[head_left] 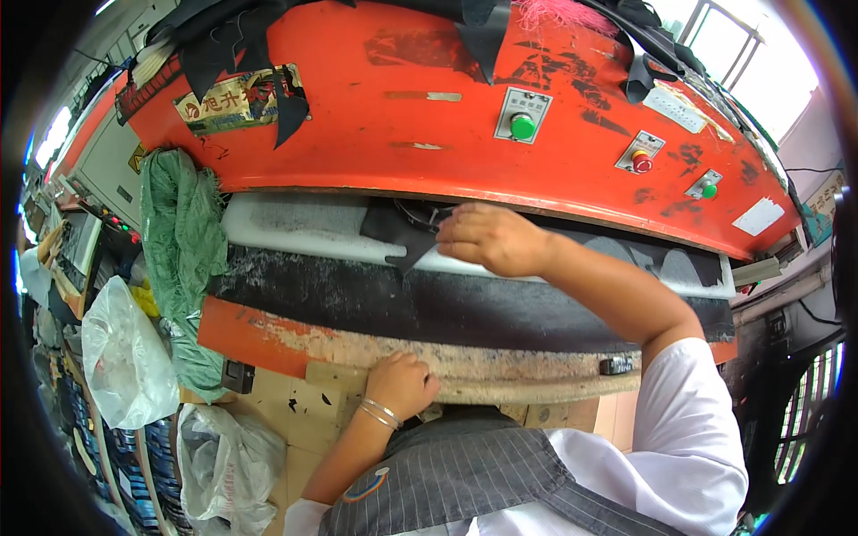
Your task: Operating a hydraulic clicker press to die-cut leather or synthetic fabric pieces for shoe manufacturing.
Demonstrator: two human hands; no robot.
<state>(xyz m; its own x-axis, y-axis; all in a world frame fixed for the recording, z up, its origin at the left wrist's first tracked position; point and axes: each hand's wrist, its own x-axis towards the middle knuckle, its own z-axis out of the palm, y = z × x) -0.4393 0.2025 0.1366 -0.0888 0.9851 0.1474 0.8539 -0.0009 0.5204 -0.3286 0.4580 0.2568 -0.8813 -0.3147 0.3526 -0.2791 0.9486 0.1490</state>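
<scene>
My right hand (493, 239) reaches under the red machine's front, fingers pinched at the edge of a thin, curved, dark metal cutting die (413, 217). The shadow under the machine hides part of this die. It lies on a piece of black sheet material (393, 234) with a cut, uneven edge, spread over a white pad (295, 228). My left hand (400, 384), with two bracelets at the wrist, rests on the worn wooden front edge (500, 366). Its fingers are curled in and nothing shows in them.
The red machine body (357, 107) spans the far side, with a green button (522, 126) and a red knob (642, 162). A small black device (616, 365) sits on the ledge at right. At left hang a green woven sack (183, 241) and clear plastic bags (130, 357).
</scene>
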